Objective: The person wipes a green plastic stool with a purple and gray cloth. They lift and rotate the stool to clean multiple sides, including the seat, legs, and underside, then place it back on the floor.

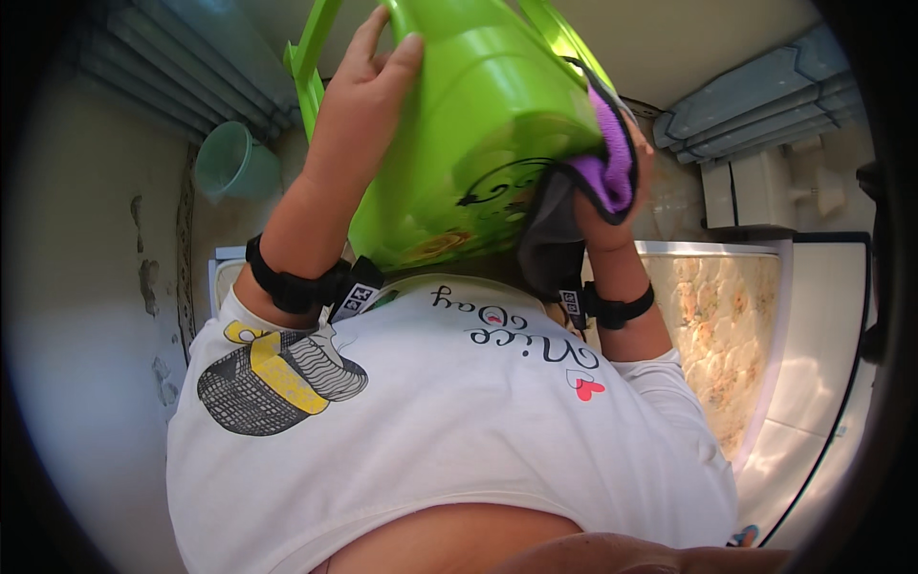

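A glossy bright green plastic chair (495, 93), apparently a small one with arms, is tilted up close in front of my chest. Dark scrollwork and a yellowish print decorate its lower face. My left hand (384, 61) grips its left side, thumb and fingers pressed on the plastic. On the right, a purple and grey cloth (615, 154) with black edging is bunched in my right hand (640, 172) and rests against the chair's side. The cloth hides part of that hand, and its grey end hangs down towards my shirt. The chair's top runs out of view.
A pale green bucket (226, 161) stands on the floor at left, by blue-grey curtains (179, 64). More curtains (760, 100) hang at right above a white box-like unit (749, 188). Behind me is a floral padded surface (717, 316) with a pale frame.
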`<act>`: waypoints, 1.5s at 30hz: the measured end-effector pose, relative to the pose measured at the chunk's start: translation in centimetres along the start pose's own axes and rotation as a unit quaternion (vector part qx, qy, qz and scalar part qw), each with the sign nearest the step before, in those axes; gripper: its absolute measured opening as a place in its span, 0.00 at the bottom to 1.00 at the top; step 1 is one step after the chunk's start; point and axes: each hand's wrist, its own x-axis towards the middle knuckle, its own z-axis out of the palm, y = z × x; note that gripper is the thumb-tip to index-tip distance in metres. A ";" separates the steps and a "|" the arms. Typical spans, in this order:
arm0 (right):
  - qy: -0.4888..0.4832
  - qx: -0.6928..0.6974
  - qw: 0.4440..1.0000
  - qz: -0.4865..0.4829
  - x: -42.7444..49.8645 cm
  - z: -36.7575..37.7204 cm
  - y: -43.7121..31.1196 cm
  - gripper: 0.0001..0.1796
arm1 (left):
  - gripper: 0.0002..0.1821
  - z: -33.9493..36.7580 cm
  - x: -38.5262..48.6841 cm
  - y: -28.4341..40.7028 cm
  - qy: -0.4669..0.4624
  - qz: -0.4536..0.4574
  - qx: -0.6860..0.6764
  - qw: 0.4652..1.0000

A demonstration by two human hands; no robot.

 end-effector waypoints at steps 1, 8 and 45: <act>-0.005 -0.054 0.998 -0.008 -0.3 0.2 -0.2 0.29 | 0.33 -0.2 0.0 -0.4 0.013 0.018 0.042 0.999; -0.059 -0.120 0.990 -0.039 -3.6 3.0 -2.4 0.34 | 0.23 -2.8 0.5 -2.9 0.047 -0.085 0.017 0.995; -0.109 0.158 0.958 0.212 -2.4 -4.0 3.9 0.22 | 0.17 -1.0 -5.5 -4.0 0.080 -0.016 0.042 0.996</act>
